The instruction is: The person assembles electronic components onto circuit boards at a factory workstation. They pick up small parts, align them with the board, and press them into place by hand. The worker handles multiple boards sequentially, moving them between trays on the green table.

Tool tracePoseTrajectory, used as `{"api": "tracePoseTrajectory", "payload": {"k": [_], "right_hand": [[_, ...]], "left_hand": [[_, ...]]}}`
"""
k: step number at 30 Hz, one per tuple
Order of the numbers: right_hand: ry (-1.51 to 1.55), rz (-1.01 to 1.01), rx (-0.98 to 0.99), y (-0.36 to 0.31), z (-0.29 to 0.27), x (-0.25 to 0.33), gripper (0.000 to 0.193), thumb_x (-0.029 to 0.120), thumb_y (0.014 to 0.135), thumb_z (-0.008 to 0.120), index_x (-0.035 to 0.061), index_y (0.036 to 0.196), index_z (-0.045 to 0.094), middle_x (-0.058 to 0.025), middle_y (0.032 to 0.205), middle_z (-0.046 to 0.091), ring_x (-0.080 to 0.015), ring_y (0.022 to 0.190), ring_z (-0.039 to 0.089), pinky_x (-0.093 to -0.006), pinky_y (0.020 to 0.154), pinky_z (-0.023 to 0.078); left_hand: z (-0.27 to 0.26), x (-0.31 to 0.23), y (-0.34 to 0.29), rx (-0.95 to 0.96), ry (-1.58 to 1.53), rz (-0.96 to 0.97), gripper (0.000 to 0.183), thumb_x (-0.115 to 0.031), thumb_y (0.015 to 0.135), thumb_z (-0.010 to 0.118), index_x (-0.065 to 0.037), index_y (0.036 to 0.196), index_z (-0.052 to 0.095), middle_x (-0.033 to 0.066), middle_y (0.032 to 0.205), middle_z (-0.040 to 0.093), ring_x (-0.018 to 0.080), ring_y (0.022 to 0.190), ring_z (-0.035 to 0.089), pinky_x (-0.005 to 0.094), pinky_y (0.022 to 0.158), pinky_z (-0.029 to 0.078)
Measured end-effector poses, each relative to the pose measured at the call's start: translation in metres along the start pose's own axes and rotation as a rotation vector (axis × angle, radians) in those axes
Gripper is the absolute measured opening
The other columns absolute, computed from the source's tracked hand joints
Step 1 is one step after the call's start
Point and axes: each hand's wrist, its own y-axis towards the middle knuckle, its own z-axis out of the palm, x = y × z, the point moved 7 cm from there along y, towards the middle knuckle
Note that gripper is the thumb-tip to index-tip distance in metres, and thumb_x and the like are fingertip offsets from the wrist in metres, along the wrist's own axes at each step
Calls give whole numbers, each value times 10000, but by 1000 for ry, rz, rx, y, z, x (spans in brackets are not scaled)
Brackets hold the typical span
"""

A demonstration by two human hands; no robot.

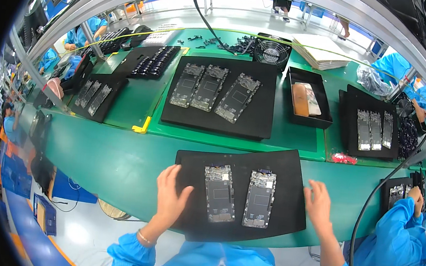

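Note:
Two grey phone circuit-board assemblies lie side by side on a black foam mat in front of me. The left assembly is slightly tilted, and the right assembly is nearly straight. Each has a small dark connector piece at its top edge. My left hand is over the mat's left edge, thumb and fingers apart, holding nothing. Off the mat's right edge hovers my right hand, its fingers spread and nothing in them. Neither hand touches an assembly.
Farther back, a thick black foam pad bears three similar assemblies. A black tray holding a brown-and-white item, a black fan and white sheets stand behind. A black cable hangs at right, near a co-worker's blue sleeve.

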Motion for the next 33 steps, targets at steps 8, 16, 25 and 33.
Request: {"api": "tracePoseTrajectory", "payload": {"k": [8, 16, 25, 33], "right_hand": [[541, 201, 216, -41, 37, 40, 683, 352, 910, 508, -80, 1371, 248, -288, 1391, 316, -357, 1330, 280, -385, 1085, 231], [926, 333, 190, -30, 44, -37, 452, 100, 862, 566, -41, 1272, 439, -134, 1212, 539, -205, 1104, 512, -312, 948, 395], [286, 441, -243, -23, -101, -319, 377, 61, 795, 586, -38, 1153, 521, -78, 1067, 586, -173, 1002, 543, -260, 851, 423], [468, -138, -314, 57, -75, -77, 378, 154, 890, 571, -18, 1216, 489, -98, 1179, 528, -169, 1099, 482, -278, 955, 360]], "left_hand": [[24, 52, -21, 121, -543, -310, 544, -139, 902, 510, 59, 1358, 288, 228, 1346, 387, 316, 1280, 333, 399, 1057, 266], [74, 55, -26, 296, -1092, -638, 556, -69, 882, 522, 71, 1361, 278, 194, 1355, 397, 261, 1234, 405, 350, 1021, 343], [243, -158, -7, 832, -734, -335, 748, -333, 843, 559, 124, 1343, 242, 306, 1386, 295, 376, 1316, 287, 373, 1079, 270], [124, -118, 66, 113, -687, 212, 689, -268, 798, 611, 13, 1348, 306, 222, 1409, 269, 367, 1313, 258, 423, 1090, 219]]}}
